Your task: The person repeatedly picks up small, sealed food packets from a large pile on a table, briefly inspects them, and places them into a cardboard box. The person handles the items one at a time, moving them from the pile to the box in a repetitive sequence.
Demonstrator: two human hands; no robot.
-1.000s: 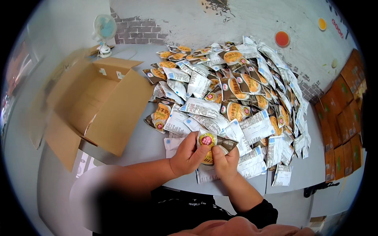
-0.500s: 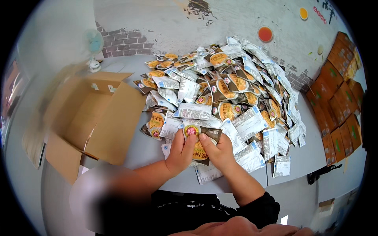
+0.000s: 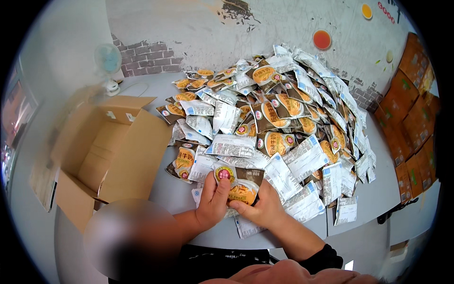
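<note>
Between my two hands is one brown and yellow drink pouch [image 3: 244, 189], its printed front facing up. My left hand [image 3: 213, 201] grips its left side, thumb lying on the front. On the right side, my right hand [image 3: 262, 206] holds the lower edge with its thumb across the bottom. Just beyond and beneath rises a large pile of similar pouches [image 3: 279, 142], some showing brown and yellow fronts, others white printed backs. Most of my right fingers are hidden behind the held pouch.
An open cardboard box [image 3: 137, 156] stands on the grey table [image 3: 283, 236] at the left. Behind it is a small fan [image 3: 109, 61]. Brown cartons [image 3: 402, 128] are stacked at the far right, and a painted wall [image 3: 198, 28] runs along the back.
My right thumb has slid from the pouch's upper front down to its lower edge, uncovering more of the front. The view has shifted slightly.
</note>
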